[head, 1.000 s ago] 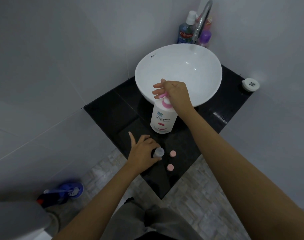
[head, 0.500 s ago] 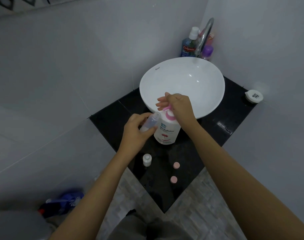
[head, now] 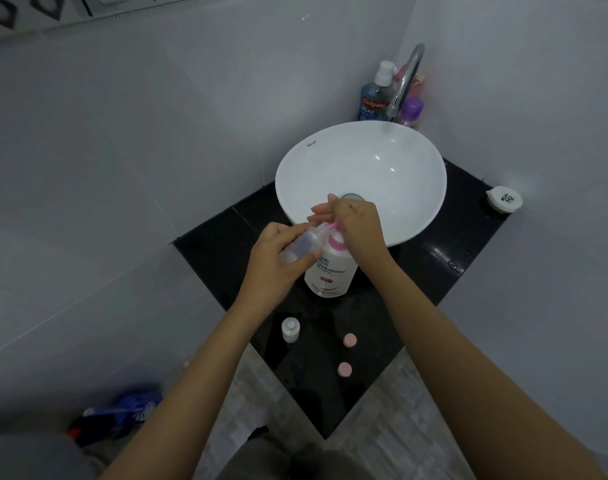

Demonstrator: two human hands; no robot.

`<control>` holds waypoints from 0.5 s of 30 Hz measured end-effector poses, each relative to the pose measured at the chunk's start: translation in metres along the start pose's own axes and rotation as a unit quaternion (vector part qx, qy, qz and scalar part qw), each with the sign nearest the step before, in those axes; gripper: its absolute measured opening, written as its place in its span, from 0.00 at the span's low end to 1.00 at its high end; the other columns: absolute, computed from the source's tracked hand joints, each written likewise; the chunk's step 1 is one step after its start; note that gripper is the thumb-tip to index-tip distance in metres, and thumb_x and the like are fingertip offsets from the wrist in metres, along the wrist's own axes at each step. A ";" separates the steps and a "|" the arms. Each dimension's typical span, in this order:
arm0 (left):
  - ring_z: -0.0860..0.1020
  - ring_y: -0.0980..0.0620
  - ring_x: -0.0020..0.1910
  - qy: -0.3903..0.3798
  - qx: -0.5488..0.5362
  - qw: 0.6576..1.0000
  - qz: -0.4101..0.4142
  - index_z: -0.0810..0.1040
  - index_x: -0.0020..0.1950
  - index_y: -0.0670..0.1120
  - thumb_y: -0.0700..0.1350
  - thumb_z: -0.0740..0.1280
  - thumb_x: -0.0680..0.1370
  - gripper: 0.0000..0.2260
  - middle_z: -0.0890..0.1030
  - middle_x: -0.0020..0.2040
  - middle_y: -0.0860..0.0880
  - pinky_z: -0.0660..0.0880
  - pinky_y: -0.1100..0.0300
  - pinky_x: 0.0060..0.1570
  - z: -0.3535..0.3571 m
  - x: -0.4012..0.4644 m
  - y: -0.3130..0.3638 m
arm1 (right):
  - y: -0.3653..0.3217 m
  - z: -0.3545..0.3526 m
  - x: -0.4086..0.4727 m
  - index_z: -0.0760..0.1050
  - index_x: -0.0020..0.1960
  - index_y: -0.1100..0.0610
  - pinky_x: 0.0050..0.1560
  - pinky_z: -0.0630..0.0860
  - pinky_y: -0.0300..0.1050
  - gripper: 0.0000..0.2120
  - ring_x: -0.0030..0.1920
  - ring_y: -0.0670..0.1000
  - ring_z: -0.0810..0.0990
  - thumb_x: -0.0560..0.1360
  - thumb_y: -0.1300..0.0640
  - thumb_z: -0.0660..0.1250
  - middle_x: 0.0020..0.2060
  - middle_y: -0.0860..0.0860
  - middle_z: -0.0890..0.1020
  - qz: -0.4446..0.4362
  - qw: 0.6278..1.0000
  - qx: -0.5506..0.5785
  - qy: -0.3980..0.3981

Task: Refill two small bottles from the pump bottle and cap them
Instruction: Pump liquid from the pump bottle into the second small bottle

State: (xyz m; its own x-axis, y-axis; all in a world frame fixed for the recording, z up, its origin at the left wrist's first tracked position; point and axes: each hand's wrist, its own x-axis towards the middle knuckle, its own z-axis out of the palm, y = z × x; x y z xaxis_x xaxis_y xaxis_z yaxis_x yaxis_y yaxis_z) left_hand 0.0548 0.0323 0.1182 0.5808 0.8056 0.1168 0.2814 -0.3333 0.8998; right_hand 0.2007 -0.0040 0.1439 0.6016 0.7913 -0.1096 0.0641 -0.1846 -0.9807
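Note:
A white pump bottle (head: 330,271) with a pink pump stands on the black counter (head: 434,265) in front of the basin. My right hand (head: 356,225) rests on top of its pump head. My left hand (head: 278,258) holds a small clear bottle (head: 304,244) tilted, its mouth up against the pink nozzle. A second small bottle (head: 290,329) stands upright and uncapped on the counter nearer me. Two pink caps (head: 350,340) (head: 344,368) lie to its right.
A white round basin (head: 399,161) sits behind the pump bottle, with a chrome tap (head: 404,81) and several toiletry bottles (head: 375,95) in the corner. A small white container (head: 504,199) lies at the counter's right corner. A blue brush (head: 129,410) lies on the floor at lower left.
My left hand lifted a small bottle from the counter up to the pump nozzle. My right hand stayed on the pump head. The view tilted downward a little.

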 end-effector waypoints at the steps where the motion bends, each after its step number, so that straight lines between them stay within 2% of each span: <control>1: 0.73 0.64 0.46 0.002 -0.008 1.000 0.000 0.76 0.65 0.52 0.49 0.72 0.73 0.20 0.74 0.49 0.52 0.69 0.78 0.44 -0.001 0.000 0.000 | 0.001 0.000 0.001 0.81 0.49 0.67 0.49 0.79 0.45 0.17 0.46 0.56 0.84 0.81 0.56 0.58 0.43 0.60 0.85 0.002 1.000 0.000 0.000; 3: 0.75 0.64 0.47 0.015 -0.033 0.999 0.003 0.78 0.62 0.52 0.48 0.73 0.72 0.19 0.76 0.50 0.53 0.71 0.76 0.46 -0.002 -0.002 0.000 | 0.006 0.000 0.004 0.82 0.48 0.65 0.46 0.79 0.40 0.17 0.45 0.52 0.84 0.81 0.56 0.58 0.43 0.58 0.86 0.006 1.000 0.001 -0.003; 6: 0.77 0.63 0.50 0.018 -0.058 0.998 0.004 0.80 0.58 0.49 0.46 0.73 0.71 0.16 0.79 0.51 0.52 0.73 0.73 0.49 -0.003 -0.002 -0.002 | 0.017 0.002 0.006 0.83 0.48 0.62 0.43 0.75 0.35 0.18 0.38 0.37 0.81 0.81 0.55 0.58 0.40 0.50 0.85 0.004 1.000 -0.024 0.005; 9: 0.77 0.60 0.49 0.009 -0.058 0.998 -0.010 0.81 0.58 0.46 0.45 0.74 0.71 0.16 0.79 0.51 0.49 0.74 0.73 0.49 -0.002 -0.001 -0.001 | 0.024 0.004 0.005 0.84 0.49 0.63 0.49 0.76 0.41 0.18 0.42 0.41 0.80 0.81 0.55 0.57 0.43 0.52 0.85 0.000 0.999 -0.049 0.017; 10: 0.78 0.60 0.49 0.010 -0.063 0.998 -0.014 0.81 0.59 0.46 0.45 0.74 0.71 0.16 0.79 0.51 0.48 0.74 0.73 0.49 -0.002 -0.001 0.000 | 0.023 0.004 0.005 0.84 0.49 0.63 0.49 0.76 0.40 0.18 0.43 0.43 0.80 0.80 0.55 0.58 0.44 0.53 0.85 0.000 0.999 -0.049 0.017; 13: 0.78 0.58 0.50 0.011 -0.095 0.995 -0.014 0.80 0.60 0.46 0.44 0.74 0.71 0.17 0.79 0.52 0.47 0.75 0.71 0.49 -0.004 0.000 0.003 | 0.016 -0.002 0.004 0.84 0.48 0.60 0.40 0.77 0.30 0.14 0.42 0.45 0.83 0.78 0.52 0.63 0.41 0.51 0.85 -0.034 0.999 -0.018 0.034; 15: 0.78 0.57 0.50 0.009 -0.099 0.995 -0.014 0.80 0.60 0.46 0.45 0.73 0.71 0.17 0.79 0.52 0.47 0.75 0.70 0.50 -0.006 0.003 0.005 | 0.011 -0.003 0.004 0.83 0.47 0.63 0.42 0.78 0.31 0.15 0.42 0.46 0.84 0.79 0.53 0.63 0.40 0.53 0.86 -0.065 0.997 -0.006 0.046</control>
State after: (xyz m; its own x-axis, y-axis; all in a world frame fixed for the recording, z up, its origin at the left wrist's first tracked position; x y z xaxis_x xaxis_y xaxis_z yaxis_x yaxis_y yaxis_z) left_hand 0.0530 0.0356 0.1255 0.5607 0.8224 0.0966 0.1393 -0.2087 0.9680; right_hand 0.2060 -0.0044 0.1333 0.6575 0.7526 0.0349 0.1567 -0.0912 -0.9834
